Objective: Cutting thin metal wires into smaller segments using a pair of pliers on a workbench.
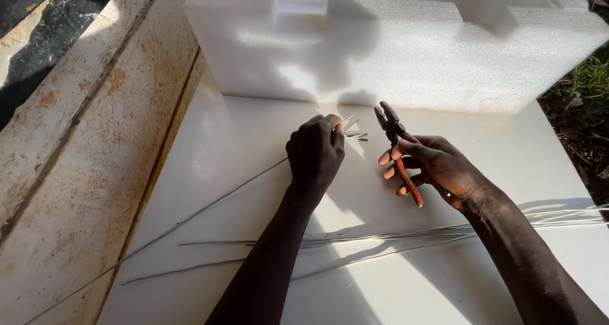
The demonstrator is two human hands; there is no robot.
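The thin grey wire [209,204] runs from my left hand [315,152] down and away across the white bench [501,153] to its left edge; my fingers are curled tight around its upper end, where short stiff wire tips [353,132] poke out past my thumb. My right hand [438,167] grips the pliers [398,148] by their orange handles, fingers loosely wrapped, dark steel jaws parted and pointing up beside those tips. More long straight wires [393,236] lie across the bench near my forearms. Behind stands a notched white foam block [406,52]; a rust-stained pale slab [82,160] flanks the left.
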